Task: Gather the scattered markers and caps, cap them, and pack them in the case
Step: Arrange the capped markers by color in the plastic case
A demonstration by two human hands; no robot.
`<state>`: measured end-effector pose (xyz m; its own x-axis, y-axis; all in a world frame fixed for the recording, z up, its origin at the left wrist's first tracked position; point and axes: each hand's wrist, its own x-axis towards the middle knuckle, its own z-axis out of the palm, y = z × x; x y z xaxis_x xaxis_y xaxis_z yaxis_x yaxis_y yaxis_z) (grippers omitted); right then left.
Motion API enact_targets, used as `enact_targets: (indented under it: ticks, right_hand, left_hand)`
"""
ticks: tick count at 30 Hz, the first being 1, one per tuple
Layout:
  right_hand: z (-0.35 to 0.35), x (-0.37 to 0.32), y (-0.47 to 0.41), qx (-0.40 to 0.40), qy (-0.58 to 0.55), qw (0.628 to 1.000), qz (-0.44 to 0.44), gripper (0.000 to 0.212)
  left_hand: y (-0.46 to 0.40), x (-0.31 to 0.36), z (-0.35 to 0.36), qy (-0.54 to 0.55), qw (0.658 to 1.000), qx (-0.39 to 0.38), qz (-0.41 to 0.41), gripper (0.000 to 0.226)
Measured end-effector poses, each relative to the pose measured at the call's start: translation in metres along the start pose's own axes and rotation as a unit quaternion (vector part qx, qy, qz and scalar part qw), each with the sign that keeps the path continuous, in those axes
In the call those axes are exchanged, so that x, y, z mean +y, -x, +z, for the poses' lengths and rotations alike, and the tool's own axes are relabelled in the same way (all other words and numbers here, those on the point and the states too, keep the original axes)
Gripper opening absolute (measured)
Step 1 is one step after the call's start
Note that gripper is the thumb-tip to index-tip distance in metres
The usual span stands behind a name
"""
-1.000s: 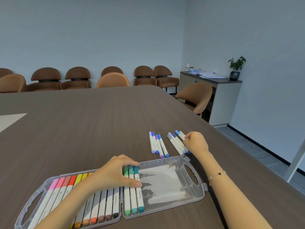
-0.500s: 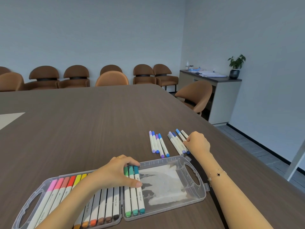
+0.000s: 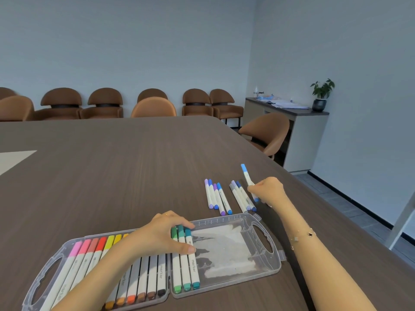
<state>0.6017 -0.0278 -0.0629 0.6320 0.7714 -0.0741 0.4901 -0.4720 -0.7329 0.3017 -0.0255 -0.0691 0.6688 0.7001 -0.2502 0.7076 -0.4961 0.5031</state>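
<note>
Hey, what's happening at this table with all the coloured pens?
A person is packing markers into a clear plastic case on a brown table. The left hand rests on the markers already lined up in the case, beside three green and teal ones. The right hand holds a light blue marker tilted up off the table. Seven more blue and purple markers lie loose just beyond the case, which has room on its right side.

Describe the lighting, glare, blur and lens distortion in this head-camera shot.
Head view: soft, even light with faint shadows under the hands; a whitish sheen on the clear plastic marker case floor; wide-angle bowing along the dark wood-grain table far edge; focus fairly sharp, the light-blue-capped white marker in the right hand only slightly soft.
</note>
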Motion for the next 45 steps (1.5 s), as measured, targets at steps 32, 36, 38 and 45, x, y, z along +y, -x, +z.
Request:
enact_targets:
  ticks: [32,36,38,45]
  right_hand:
    - [0.031,-0.023,0.037,-0.171,0.005,0.982,-0.076,0.021]
    - [0.04,-0.022,0.028,-0.086,0.009,0.99,-0.109,0.021]
    - [0.04,-0.021,0.025,-0.078,0.005,0.991,-0.11,0.021]
    - [0.036,-0.017,0.018,-0.053,0.01,0.993,-0.108,0.02]
  left_hand:
    - [-0.003,0.034,0.006,0.323,0.937,0.097,-0.091,0.027]
    - [-0.007,0.032,0.01,0.289,0.946,0.121,-0.084,0.029]
    - [-0.008,0.031,0.01,0.243,0.959,0.121,-0.075,0.03]
    - [-0.011,0.025,0.006,0.188,0.975,0.097,-0.071,0.037]
